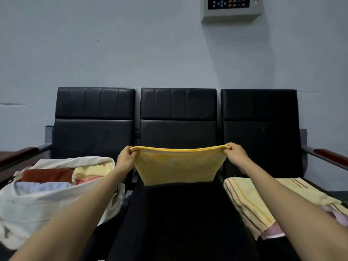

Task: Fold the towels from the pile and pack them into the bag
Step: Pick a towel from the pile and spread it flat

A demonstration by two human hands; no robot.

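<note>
A yellow towel [178,166] hangs doubled over the middle seat of a black bench, its lower edge near the seat. My left hand [127,157] pinches its top left corner and my right hand [236,153] pinches its top right corner, stretching the top edge between them. A white cloth bag [37,206] lies open on the left seat; inside are folded towels in rust red, pale blue and pale yellow with pink. The pile of towels [250,200] sits on the right seat, a pale yellow striped one on top and pinkish ones beneath.
The black bench [178,119] has three padded seats and stands against a pale wall. Wood-topped armrests [331,155] close it at both ends. A grey control box [231,8] hangs high on the wall.
</note>
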